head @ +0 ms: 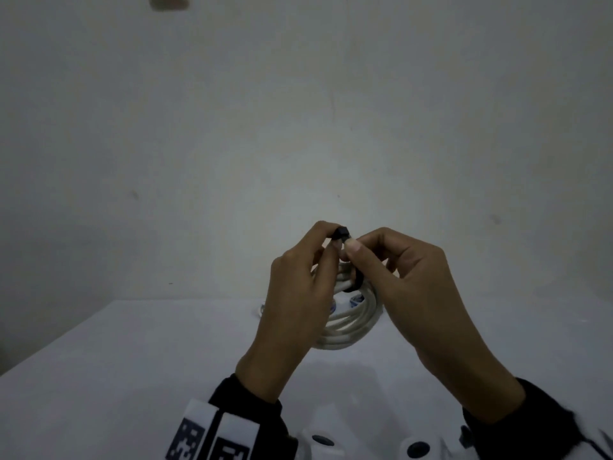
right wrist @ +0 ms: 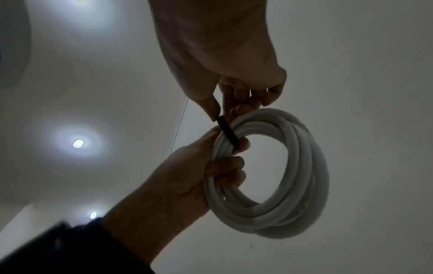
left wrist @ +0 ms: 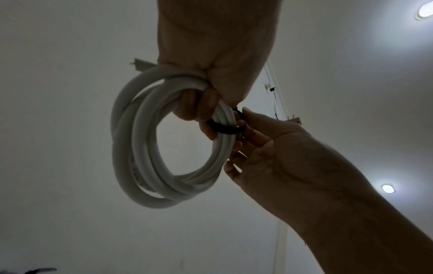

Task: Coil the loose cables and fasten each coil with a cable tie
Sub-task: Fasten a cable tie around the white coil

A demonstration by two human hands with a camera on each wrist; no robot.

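Head view: coil between fingers (tied).

white cable: coiled, held in air | black cable tie: wrapped round coil

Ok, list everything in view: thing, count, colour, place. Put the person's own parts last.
cable coil: one, white, held up above the table between both hands.
cable tie: one, black, wrapped round the coil's strands near the top.
table: one, white, below the hands.
ceiling lights: several, white, overhead in the wrist views.
sleeves: two, dark, at the wrists.
left hand: one, fingers curled through the coil, fingertips pinching the tie's end.
right hand: one, pinching the tie opposite the left.
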